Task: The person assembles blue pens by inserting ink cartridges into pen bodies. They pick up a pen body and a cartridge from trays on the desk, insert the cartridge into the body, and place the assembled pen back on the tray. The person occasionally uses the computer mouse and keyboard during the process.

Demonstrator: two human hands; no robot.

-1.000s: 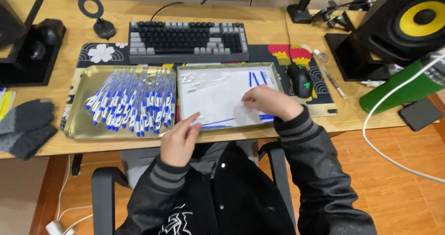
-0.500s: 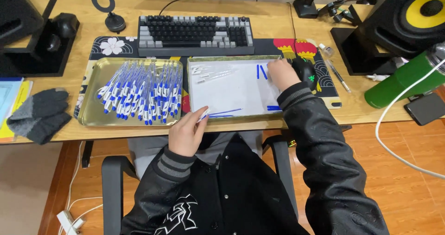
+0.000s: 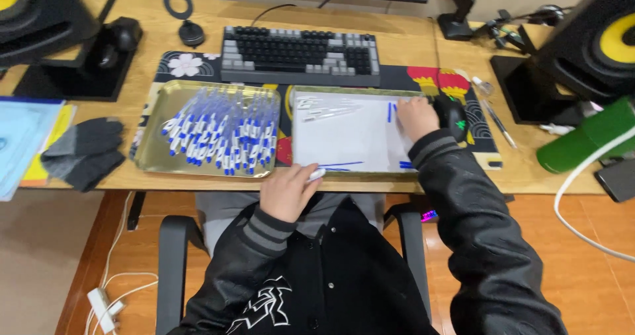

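Pen parts are what both hands work among. A white barrel [image 3: 316, 174] sticks out at 2 o'clock from the left hand [image 3: 286, 191], whose fingers are curled round it at the near edge of the desk, just at the front rim of the right tray [image 3: 344, 91]. Just beyond the barrel's tip, at 1 o'clock, a thin blue refill [image 3: 340, 165] lies flat on the white sheet [image 3: 344, 133] lining that tray. The right hand [image 3: 415, 117] rests at the sheet's far right corner, at 2 o'clock from the left hand; its fingers point to 10 o'clock, toward short blue caps [image 3: 390, 111] lying just beside the fingertips, and I cannot tell whether they pinch anything. A black mouse [image 3: 452, 116] touches the back of that hand at 3 o'clock. At 9 o'clock of the sheet stands the left tray [image 3: 153, 113], heaped with blue-and-white pens [image 3: 221, 133]. Farther at 9 o'clock grey gloves [image 3: 86, 151] lie on the desk [image 3: 403, 44]. At 12 o'clock of both trays sits a keyboard [image 3: 301, 54]
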